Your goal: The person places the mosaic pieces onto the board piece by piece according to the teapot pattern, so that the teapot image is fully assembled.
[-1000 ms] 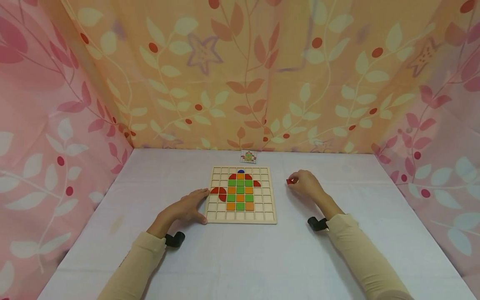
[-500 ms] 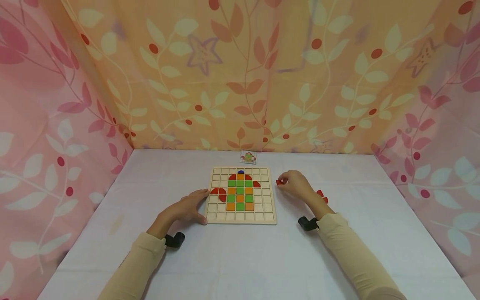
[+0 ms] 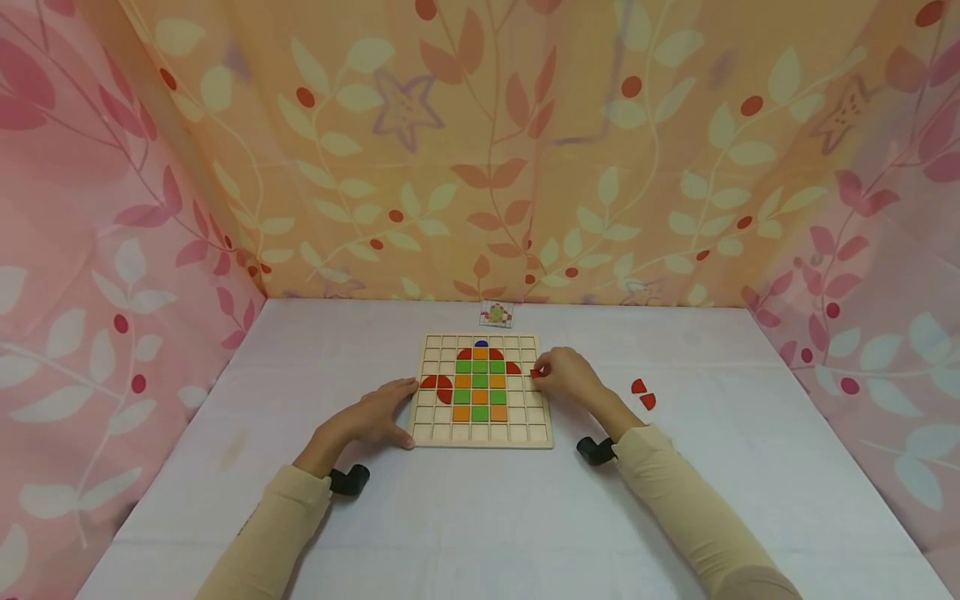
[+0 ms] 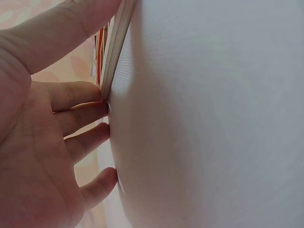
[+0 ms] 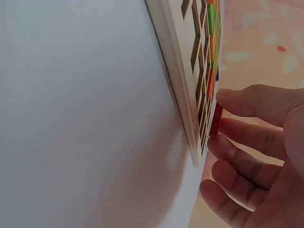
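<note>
A wooden grid board (image 3: 480, 443) lies on the table, its middle squares filled with green, orange and red tiles and one blue half-round tile (image 3: 482, 343) near the top. My left hand (image 3: 371, 414) rests at the board's left edge, thumb and fingers spread and touching the edge; the left wrist view shows those fingers nearly straight. Over the board's right edge, my right hand (image 3: 570, 377) pinches a red quarter-round tile (image 5: 216, 119) between thumb and fingers. In the right wrist view that tile is held just above the grid, seen edge-on.
Two loose red quarter-round tiles (image 3: 642, 393) lie on the white tablecloth (image 3: 480, 525) right of the board. A small picture card (image 3: 497, 314) with a coloured grid pattern lies behind the board. Patterned curtains (image 3: 480, 150) enclose the table at back and sides.
My right hand has moved left with the red tile, from beside the board to above its right edge. Two red tiles behind the wrist have come into view. My left hand has stayed put.
</note>
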The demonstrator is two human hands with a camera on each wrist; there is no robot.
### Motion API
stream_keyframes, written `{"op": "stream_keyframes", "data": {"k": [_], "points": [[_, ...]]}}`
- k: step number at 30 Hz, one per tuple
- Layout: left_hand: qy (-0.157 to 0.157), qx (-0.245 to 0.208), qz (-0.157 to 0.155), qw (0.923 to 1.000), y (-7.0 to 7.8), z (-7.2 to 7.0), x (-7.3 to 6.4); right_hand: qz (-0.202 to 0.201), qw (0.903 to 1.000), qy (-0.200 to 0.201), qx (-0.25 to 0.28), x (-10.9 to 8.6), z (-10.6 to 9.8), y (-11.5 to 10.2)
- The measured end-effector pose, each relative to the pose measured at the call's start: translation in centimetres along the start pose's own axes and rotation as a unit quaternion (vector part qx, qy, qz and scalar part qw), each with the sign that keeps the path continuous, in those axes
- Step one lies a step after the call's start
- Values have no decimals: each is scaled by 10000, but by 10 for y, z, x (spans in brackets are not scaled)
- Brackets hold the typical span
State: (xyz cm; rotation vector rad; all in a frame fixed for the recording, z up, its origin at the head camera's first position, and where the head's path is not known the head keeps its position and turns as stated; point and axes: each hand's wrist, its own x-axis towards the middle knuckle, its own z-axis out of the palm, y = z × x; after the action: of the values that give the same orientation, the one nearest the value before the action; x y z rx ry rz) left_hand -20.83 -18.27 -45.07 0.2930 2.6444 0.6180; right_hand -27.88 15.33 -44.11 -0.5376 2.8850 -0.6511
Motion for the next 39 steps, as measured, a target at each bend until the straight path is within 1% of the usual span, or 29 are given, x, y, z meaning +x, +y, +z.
{"op": "stream_keyframes", "data": {"k": [5,10,16,22,25,29,34,39], "points": [[18,-32,-10,10000,0,0,1,32,9999,-64,-101,3,7,-6],[18,-29,79,10000,-2,0,1,56,9997,-83,-222,5,12,-9],[40,19,96,9999,-2,0,1,122,9996,-135,-215,4,11,-14],[56,27,98,9999,-2,0,1,52,9997,-127,-212,2,9,-13],[51,-12,85,10000,-1,1,1,56,9998,-87,-159,0,6,-9],[66,-49,95,9999,-1,1,1,164,9998,-14,-70,-3,0,0],[77,-20,85,9999,-2,1,2,208,9997,89,-9,-10,-12,15],[58,-18,162,9998,-4,1,2,214,9997,121,4,-17,-25,32]]}}
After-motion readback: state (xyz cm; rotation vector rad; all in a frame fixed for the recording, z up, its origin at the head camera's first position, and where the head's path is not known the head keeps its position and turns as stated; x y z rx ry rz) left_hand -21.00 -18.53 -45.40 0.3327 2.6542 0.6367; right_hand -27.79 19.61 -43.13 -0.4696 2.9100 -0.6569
